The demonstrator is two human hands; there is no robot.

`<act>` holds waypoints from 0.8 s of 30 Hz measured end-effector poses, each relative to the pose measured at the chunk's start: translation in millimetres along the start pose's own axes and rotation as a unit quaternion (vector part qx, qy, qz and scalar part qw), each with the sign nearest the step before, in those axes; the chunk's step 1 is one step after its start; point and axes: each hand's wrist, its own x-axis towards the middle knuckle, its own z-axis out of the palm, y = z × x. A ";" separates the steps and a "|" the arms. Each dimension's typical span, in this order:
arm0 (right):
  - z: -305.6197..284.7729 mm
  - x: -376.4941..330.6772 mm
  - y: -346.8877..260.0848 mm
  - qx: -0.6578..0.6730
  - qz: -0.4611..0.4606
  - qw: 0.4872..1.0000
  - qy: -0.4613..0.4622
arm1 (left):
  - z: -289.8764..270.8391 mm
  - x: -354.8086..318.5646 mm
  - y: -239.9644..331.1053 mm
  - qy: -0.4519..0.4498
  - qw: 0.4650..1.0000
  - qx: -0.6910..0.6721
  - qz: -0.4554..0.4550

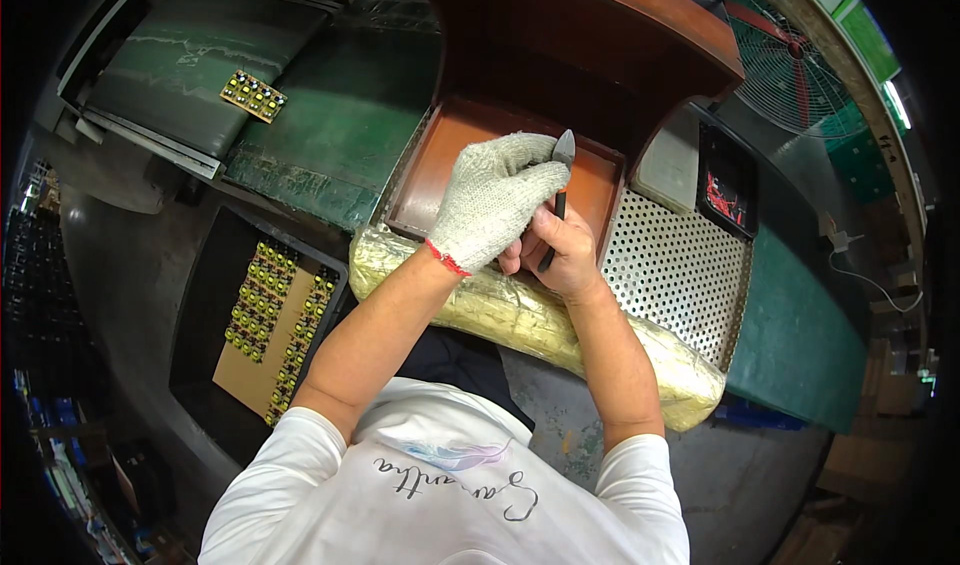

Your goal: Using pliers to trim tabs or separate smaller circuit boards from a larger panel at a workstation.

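Far left, black bin point(190, 350) with rows of circuit boards point(262, 300); lone board point(254, 97) up on the green desk point(345, 95). Gloved left hand point(500, 190): fingers curled in beside the tool's head, can't tell if clamped on it or on something hidden. Black-handled tool point(565, 149) is between the hands, pointed metal end up, over the brown booth point(425, 190). Bare right hand point(568, 250): grip closed round the handle. Judgement: brace with the glove, keep fingertips clear of the metal edges, small wrist moves. Perforated metal tray point(680, 270) just right; keep elbow off it.
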 end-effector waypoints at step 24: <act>1.3 -0.3 -3.1 0.001 0.001 1.000 0.003 | 0.0 1.7 -0.2 -0.006 1.000 0.003 0.001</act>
